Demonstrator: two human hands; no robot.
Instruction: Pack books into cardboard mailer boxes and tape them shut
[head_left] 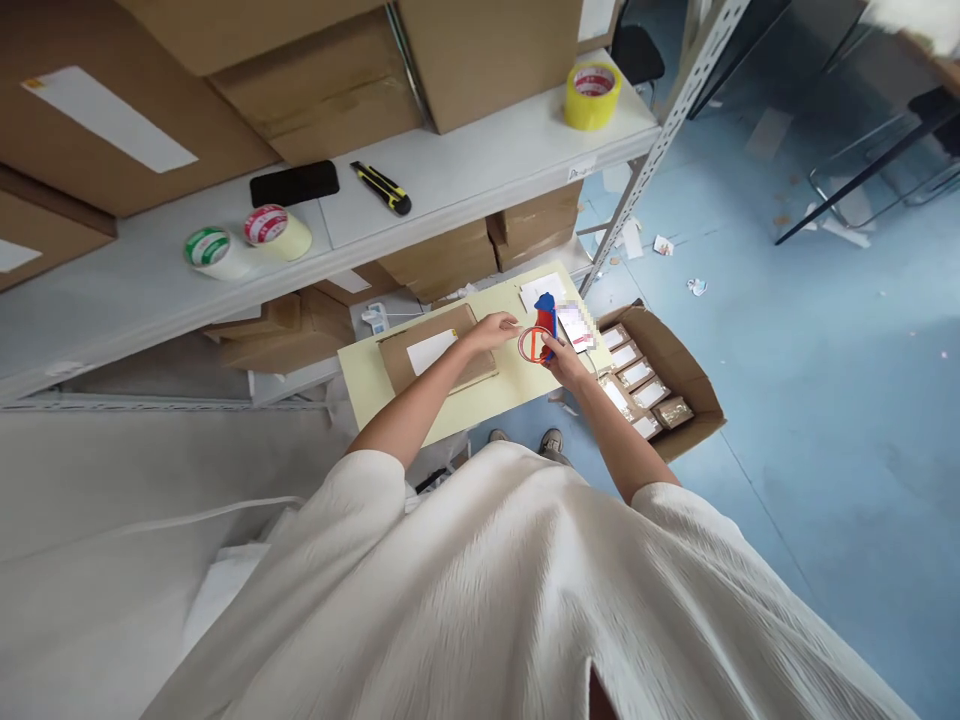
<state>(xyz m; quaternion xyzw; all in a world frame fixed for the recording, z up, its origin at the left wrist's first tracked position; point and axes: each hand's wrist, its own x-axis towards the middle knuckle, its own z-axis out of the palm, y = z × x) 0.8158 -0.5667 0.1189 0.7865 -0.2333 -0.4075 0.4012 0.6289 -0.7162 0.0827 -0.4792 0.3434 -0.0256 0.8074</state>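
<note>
Right hand point(564, 362) curls round the tape gun point(546, 313), maybe to steady it; left hand point(491, 331), fingers loosely bent, looks empty.

Diffuse, fairly bright light reached the pale yellow table point(365, 385) and the blue floor point(832, 400), which showed a faint sheen. Shadow darkened the space under the metal shelf's point(480, 190) left end. Glare whitened part of the far desk point(930, 62). Wide-angle distortion stretched the white T-shirt point(517, 590); pixelation blurred a patch by the table's right edge.
</note>
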